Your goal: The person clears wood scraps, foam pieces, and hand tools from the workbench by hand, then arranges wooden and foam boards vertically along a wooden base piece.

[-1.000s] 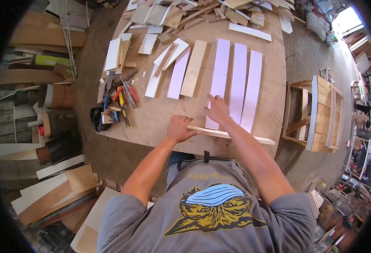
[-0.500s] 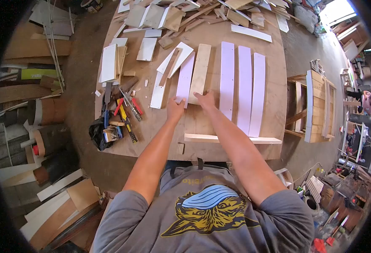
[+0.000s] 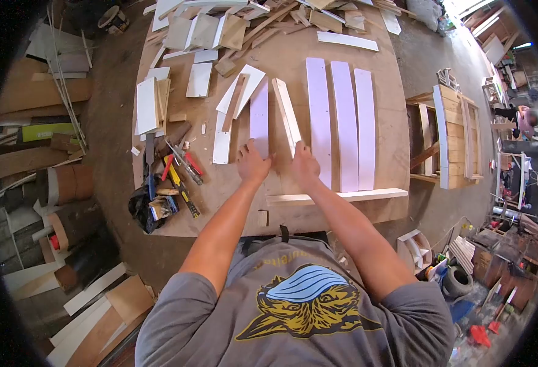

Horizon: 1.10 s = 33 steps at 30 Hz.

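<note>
A plain wood board (image 3: 286,111), tipped up on its narrow edge, has its near end in my right hand (image 3: 306,164), fingers closed around it. My left hand (image 3: 254,163) rests at the near end of a short lilac board (image 3: 259,113), its fingers apart. Left of that lie a white board (image 3: 222,142) and another white piece with a brown strip (image 3: 236,103) across it. On the right, three lilac boards (image 3: 319,122) lie side by side, near ends by a pale crosswise batten (image 3: 342,196).
Pliers, a yellow-handled tool (image 3: 185,193) and a black bag (image 3: 140,202) lie at the worktable's left. Offcuts (image 3: 232,30) are heaped at the far end. A wooden frame piece (image 3: 458,137) stands on the right; another person (image 3: 529,119) is beyond it.
My right hand has turned the plain wood board from flat onto its edge, tilting it away from the short lilac board. My left hand's fingers have spread. The view has shifted slightly.
</note>
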Tool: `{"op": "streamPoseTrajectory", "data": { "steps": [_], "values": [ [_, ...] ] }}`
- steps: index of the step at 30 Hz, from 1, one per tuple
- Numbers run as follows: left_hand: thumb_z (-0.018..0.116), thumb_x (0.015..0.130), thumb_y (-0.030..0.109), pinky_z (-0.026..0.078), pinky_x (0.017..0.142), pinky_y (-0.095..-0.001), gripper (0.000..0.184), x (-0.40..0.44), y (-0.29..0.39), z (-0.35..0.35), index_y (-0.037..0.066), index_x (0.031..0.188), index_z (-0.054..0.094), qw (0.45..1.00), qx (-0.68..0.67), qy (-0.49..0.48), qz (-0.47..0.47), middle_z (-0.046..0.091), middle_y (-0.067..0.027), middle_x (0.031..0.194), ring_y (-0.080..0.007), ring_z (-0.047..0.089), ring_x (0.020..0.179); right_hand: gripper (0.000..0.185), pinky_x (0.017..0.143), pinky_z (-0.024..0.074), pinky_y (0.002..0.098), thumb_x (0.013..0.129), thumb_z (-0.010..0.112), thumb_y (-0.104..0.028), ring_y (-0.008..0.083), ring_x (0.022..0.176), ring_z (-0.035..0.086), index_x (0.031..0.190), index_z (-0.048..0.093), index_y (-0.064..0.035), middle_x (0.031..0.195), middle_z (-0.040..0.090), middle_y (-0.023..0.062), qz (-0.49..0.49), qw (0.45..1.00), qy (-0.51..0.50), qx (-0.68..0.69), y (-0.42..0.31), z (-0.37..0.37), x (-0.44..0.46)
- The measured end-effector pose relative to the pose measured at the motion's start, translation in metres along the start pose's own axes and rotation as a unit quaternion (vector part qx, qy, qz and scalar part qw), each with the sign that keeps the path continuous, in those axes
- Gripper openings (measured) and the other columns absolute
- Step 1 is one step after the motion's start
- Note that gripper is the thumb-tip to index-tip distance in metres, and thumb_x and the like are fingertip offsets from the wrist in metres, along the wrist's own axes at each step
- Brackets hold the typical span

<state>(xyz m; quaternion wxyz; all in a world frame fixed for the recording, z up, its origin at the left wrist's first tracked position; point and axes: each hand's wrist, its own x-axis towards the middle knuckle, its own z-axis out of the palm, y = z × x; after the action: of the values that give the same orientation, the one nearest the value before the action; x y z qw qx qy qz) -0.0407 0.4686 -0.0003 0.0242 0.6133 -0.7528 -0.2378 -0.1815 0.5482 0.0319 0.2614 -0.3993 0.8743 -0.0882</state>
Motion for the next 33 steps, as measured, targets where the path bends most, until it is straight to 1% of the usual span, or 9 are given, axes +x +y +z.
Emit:
{"op": "streamPoseTrajectory", "data": {
  "steps": [4, 10, 13, 16, 19, 22, 25, 29, 33],
  "values": [
    [0.087, 0.079, 0.047, 0.049, 0.103, -0.0515, 0.087, 0.005, -0.011, 0.019, 0.007, 0.142, 0.043, 1.0, -0.002, 0.013, 0.004, 0.056, -0.0211, 0.136, -0.0421, 0.057, 0.126, 0.058, 0.086, 0.0583, 0.056, 0.091, 0.075, -0.035, 0.0448, 0.107, 0.07, 0.13, 0.049, -0.0002, 0.118, 0.067, 0.0254, -0.023, 0.995, -0.098, -0.025, 0.007, 0.002, -0.014],
    [0.088, 0.075, 0.045, 0.051, 0.104, -0.0509, 0.086, 0.005, -0.02, 0.009, 0.001, 0.137, 0.046, 0.999, -0.029, -0.02, -0.038, 0.055, -0.0234, 0.134, -0.0432, 0.059, 0.123, 0.071, 0.09, 0.0581, 0.0545, 0.085, 0.083, -0.041, 0.0456, 0.115, 0.066, 0.133, 0.048, -0.002, 0.118, 0.066, 0.0246, -0.067, 0.998, 0.014, -0.013, 0.004, 0.007, 0.002],
    [0.087, 0.075, 0.044, 0.051, 0.104, -0.0516, 0.084, 0.004, -0.023, -0.006, -0.001, 0.134, 0.047, 0.998, -0.033, -0.037, -0.037, 0.055, -0.0247, 0.134, -0.044, 0.059, 0.123, 0.084, 0.093, 0.0573, 0.0551, 0.083, 0.085, -0.037, 0.0469, 0.119, 0.064, 0.147, 0.04, -0.0054, 0.128, 0.061, 0.0274, -0.029, 0.999, -0.024, -0.014, -0.008, 0.003, 0.011],
    [0.086, 0.074, 0.041, 0.051, 0.103, -0.052, 0.082, 0.0, -0.029, -0.014, -0.003, 0.132, 0.047, 0.999, -0.03, -0.03, -0.028, 0.055, -0.0267, 0.131, -0.0452, 0.059, 0.122, 0.105, 0.096, 0.0566, 0.0562, 0.082, 0.088, -0.036, 0.0484, 0.118, 0.064, 0.162, 0.024, -0.0112, 0.138, 0.055, 0.03, -0.004, 0.999, -0.037, -0.025, -0.014, 0.002, 0.013],
    [0.085, 0.073, 0.036, 0.052, 0.101, -0.0514, 0.081, 0.0, -0.035, -0.02, -0.005, 0.131, 0.046, 0.997, -0.069, -0.028, -0.015, 0.059, -0.0295, 0.126, -0.0465, 0.062, 0.118, 0.121, 0.098, 0.0564, 0.0556, 0.081, 0.089, -0.038, 0.0488, 0.119, 0.065, 0.168, 0.007, -0.0169, 0.144, 0.051, 0.0317, 0.02, 0.997, -0.081, -0.003, -0.019, -0.005, 0.008],
    [0.085, 0.071, 0.033, 0.054, 0.098, -0.0503, 0.081, -0.005, -0.039, -0.027, -0.007, 0.13, 0.046, 0.984, -0.17, -0.043, -0.033, 0.065, -0.031, 0.119, -0.0467, 0.065, 0.112, 0.128, 0.098, 0.0563, 0.0551, 0.082, 0.089, -0.042, 0.0489, 0.118, 0.065, 0.169, -0.002, -0.0187, 0.144, 0.052, 0.0336, 0.018, 0.996, -0.092, -0.003, -0.016, 0.002, -0.003],
    [0.086, 0.069, 0.03, 0.055, 0.096, -0.0493, 0.08, -0.006, -0.05, -0.017, -0.007, 0.129, 0.048, 0.978, -0.197, -0.05, -0.045, 0.069, -0.0297, 0.115, -0.0452, 0.068, 0.108, 0.129, 0.097, 0.0567, 0.0548, 0.083, 0.088, -0.043, 0.0474, 0.118, 0.066, 0.169, -0.005, -0.0198, 0.14, 0.056, 0.0336, 0.029, 0.991, -0.127, 0.026, -0.012, 0.006, -0.007],
    [0.087, 0.067, 0.028, 0.055, 0.094, -0.0467, 0.074, -0.008, -0.064, -0.016, -0.006, 0.123, 0.054, 0.966, -0.213, -0.13, -0.069, 0.071, -0.0255, 0.113, -0.0413, 0.07, 0.108, 0.126, 0.095, 0.057, 0.0553, 0.084, 0.087, -0.042, 0.0462, 0.114, 0.068, 0.169, -0.003, -0.0174, 0.13, 0.064, 0.0317, 0.01, 0.996, -0.087, 0.004, -0.013, 0.014, -0.014],
    [0.088, 0.066, 0.024, 0.055, 0.093, -0.0443, 0.068, -0.03, -0.064, -0.02, -0.006, 0.118, 0.058, 0.942, -0.293, -0.133, -0.099, 0.071, -0.0227, 0.112, -0.0372, 0.07, 0.107, 0.124, 0.092, 0.0574, 0.0559, 0.085, 0.086, -0.04, 0.0466, 0.109, 0.07, 0.168, -0.002, -0.0147, 0.124, 0.066, 0.0311, 0.005, 0.995, -0.102, 0.009, -0.019, 0.017, -0.013]
  ]
}}
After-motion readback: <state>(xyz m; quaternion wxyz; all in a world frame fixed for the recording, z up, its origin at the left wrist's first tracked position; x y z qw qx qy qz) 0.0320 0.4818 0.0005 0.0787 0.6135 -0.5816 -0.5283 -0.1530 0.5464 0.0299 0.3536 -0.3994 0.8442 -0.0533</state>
